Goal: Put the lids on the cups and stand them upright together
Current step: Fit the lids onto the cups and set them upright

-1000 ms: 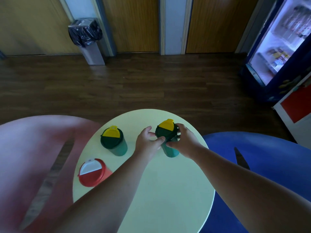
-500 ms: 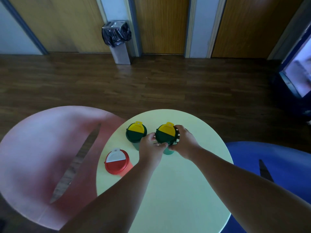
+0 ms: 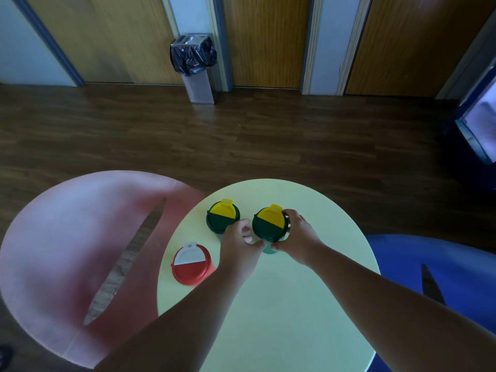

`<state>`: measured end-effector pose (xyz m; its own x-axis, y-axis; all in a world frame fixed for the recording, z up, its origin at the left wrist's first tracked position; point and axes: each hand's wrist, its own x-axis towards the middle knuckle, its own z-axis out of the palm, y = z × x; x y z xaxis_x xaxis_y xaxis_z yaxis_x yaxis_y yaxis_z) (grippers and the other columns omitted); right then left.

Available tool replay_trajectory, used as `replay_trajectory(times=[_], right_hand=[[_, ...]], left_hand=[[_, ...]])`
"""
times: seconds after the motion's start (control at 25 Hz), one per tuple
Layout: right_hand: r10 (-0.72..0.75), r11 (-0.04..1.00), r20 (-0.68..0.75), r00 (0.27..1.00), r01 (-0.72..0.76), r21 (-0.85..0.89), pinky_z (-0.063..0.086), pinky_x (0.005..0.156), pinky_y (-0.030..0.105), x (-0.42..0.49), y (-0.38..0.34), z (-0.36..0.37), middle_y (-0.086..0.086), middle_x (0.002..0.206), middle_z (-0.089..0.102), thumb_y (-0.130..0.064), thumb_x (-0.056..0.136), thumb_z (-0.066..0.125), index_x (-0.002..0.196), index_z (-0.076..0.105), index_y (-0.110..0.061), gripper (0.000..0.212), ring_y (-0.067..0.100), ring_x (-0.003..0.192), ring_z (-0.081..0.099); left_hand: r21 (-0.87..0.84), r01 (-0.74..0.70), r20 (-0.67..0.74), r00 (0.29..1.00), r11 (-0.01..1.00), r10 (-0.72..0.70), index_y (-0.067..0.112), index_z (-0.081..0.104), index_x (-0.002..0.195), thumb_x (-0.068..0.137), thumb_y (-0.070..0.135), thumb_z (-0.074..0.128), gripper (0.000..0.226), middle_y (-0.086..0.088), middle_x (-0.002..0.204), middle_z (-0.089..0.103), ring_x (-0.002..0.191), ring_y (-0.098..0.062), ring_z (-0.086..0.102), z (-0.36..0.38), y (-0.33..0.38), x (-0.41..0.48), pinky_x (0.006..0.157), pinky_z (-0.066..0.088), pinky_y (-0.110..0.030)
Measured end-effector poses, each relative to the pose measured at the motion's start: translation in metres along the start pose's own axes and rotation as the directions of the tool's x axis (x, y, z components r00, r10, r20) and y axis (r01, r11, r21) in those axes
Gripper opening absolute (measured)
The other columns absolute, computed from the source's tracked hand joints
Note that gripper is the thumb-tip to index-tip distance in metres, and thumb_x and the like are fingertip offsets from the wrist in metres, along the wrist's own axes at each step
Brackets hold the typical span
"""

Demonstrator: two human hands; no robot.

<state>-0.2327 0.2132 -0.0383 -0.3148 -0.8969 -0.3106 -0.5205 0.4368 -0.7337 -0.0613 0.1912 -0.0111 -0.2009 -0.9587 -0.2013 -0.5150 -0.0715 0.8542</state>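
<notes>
Three lidded cups stand upright on a round pale-yellow table [image 3: 268,304]. Two are green with dark green and yellow lids; the left green cup [image 3: 222,216] stands alone, a little apart from the right green cup [image 3: 269,224]. Both hands hold the right green cup: my left hand [image 3: 237,245] grips its left side below the lid, and my right hand [image 3: 299,237] wraps its right side and rim. My hands hide most of that cup's body. A red cup [image 3: 191,265] with a red and white lid stands at the table's left edge.
A pink round seat [image 3: 67,237] lies left of the table and a blue one [image 3: 442,267] to the right. Beyond is dark wood floor, a bin with a black bag [image 3: 194,65] by the wall, and a drinks fridge [image 3: 480,124] at far right.
The right green cup, held in both hands, has come closer to the left green cup. My head has turned left, shifting the whole scene rightward in view.
</notes>
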Motion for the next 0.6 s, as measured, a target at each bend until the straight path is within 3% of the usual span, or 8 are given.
replay_trajectory(times=[0.12,0.2,0.28,0.36,0.44,0.6], right_hand=[[0.147,0.983,0.026,0.989,-0.149,0.108,0.055,0.087,0.035,-0.018,0.003,-0.001,0.008,0.138,0.057,-0.019,0.066,0.095,0.149,0.037,-0.016,0.102,0.026,0.118,0.061],[0.228,0.965,0.076,0.971,-0.236,0.112,0.05,0.067,0.025,-0.037,0.004,0.002,0.007,0.128,0.059,-0.016,0.072,0.092,0.142,0.043,-0.012,0.085,0.023,0.105,0.061],[0.244,0.965,0.139,0.96,-0.255,0.063,0.044,0.057,0.021,-0.055,0.001,0.009,0.003,0.118,0.062,-0.016,0.075,0.089,0.132,0.053,-0.01,0.067,0.021,0.095,0.061],[0.198,0.979,0.215,0.956,-0.202,-0.001,0.043,0.057,0.02,-0.067,-0.008,0.018,0.002,0.115,0.067,-0.019,0.077,0.088,0.123,0.061,-0.013,0.054,0.017,0.091,0.064],[0.112,0.994,0.277,0.954,-0.11,-0.023,0.043,0.059,0.019,-0.076,-0.027,0.031,-0.001,0.112,0.069,-0.022,0.079,0.086,0.117,0.064,-0.017,0.044,0.013,0.088,0.064],[-0.043,0.998,0.279,0.959,0.03,0.051,0.058,0.082,0.031,-0.079,-0.075,0.062,-0.003,0.113,0.067,-0.023,0.078,0.087,0.116,0.063,-0.024,0.044,0.017,0.095,0.071]], left_hand=[[0.031,-0.046,0.034,0.998,0.998,0.045,0.019,0.063,0.128,0.08,0.015,0.083,0.052,0.009,0.114,0.065,0.097,-0.005,0.069,-0.022,0.0,-0.011,0.074,0.052,-0.019],[0.076,-0.079,0.035,0.996,0.994,0.076,0.023,0.068,0.121,0.08,0.017,0.083,0.044,0.012,0.113,0.069,0.098,-0.001,0.069,-0.044,-0.001,-0.019,0.073,0.051,-0.014],[0.078,-0.082,0.009,0.997,0.994,0.081,0.031,0.072,0.107,0.079,0.018,0.083,0.033,0.013,0.102,0.074,0.094,0.002,0.07,-0.074,-0.002,-0.026,0.068,0.049,-0.01],[0.063,-0.072,-0.017,0.997,0.995,0.074,0.033,0.073,0.097,0.077,0.021,0.084,0.025,0.012,0.089,0.075,0.084,0.001,0.07,-0.108,-0.005,-0.028,0.074,0.055,-0.018],[0.053,-0.05,-0.063,0.997,0.997,0.053,0.038,0.073,0.093,0.072,0.034,0.083,0.024,0.011,0.087,0.076,0.084,-0.006,0.073,-0.143,-0.015,-0.026,0.084,0.06,-0.037],[0.003,0.102,-0.032,0.994,0.995,-0.102,0.034,0.072,0.09,0.076,0.019,0.083,0.023,0.0,0.109,0.074,0.104,-0.026,0.073,-0.188,-0.05,-0.016,0.091,0.059,-0.052]])
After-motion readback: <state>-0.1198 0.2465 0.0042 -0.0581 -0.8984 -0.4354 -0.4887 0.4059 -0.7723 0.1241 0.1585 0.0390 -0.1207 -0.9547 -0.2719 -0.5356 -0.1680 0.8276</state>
